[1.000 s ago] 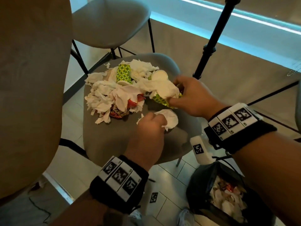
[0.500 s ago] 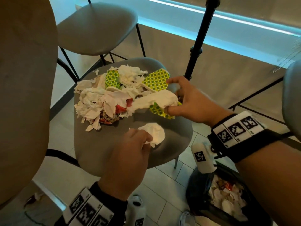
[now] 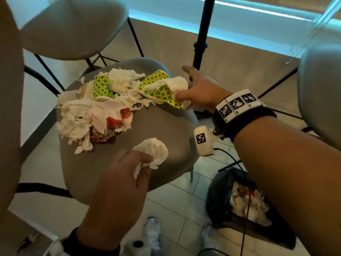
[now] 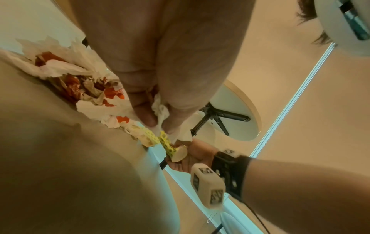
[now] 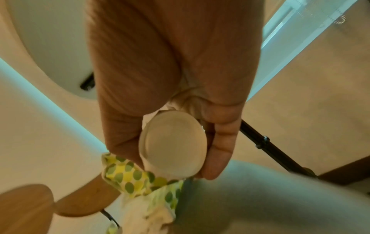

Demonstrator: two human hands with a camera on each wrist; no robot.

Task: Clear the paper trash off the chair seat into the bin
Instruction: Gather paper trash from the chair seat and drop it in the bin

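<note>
A tiled floor (image 3: 177, 206) runs under a grey chair seat (image 3: 129, 145), with a second chair (image 3: 73, 28) behind it and a black tripod pole (image 3: 203, 32) standing just past the far edge. On the far half of the seat lies a heap of paper trash (image 3: 88, 115): torn white tissue, some red wrapper scraps and a squashed paper cup (image 3: 102, 88) with green dots on yellow. The near half of the seat is bare grey.

The left hand (image 3: 118, 191) is over the front of the seat, its fingers (image 4: 144, 114) curled in and pinching a crumpled white tissue (image 3: 155, 151), most of which sticks out beyond the fingertips. The left wrist view shows the tissue squeezed between thumb and fingers.

The right hand (image 3: 199, 91) is at the far right edge of the seat, holding a second dotted cup (image 3: 160, 89) together with a wad of white tissue. In the right wrist view its fingers (image 5: 220, 147) wrap round the cup's pale round base, thumb on one side and fingers on the other, while the dotted wall trails down, flattened. In the head view one finger points away from the cup.

On the floor to the right of the chair, beneath the right forearm, stands a bin (image 3: 219, 196) lined with a black bag, with white paper and bits of red already inside it. Two light shoes (image 3: 153, 231) show at the bottom.
</note>
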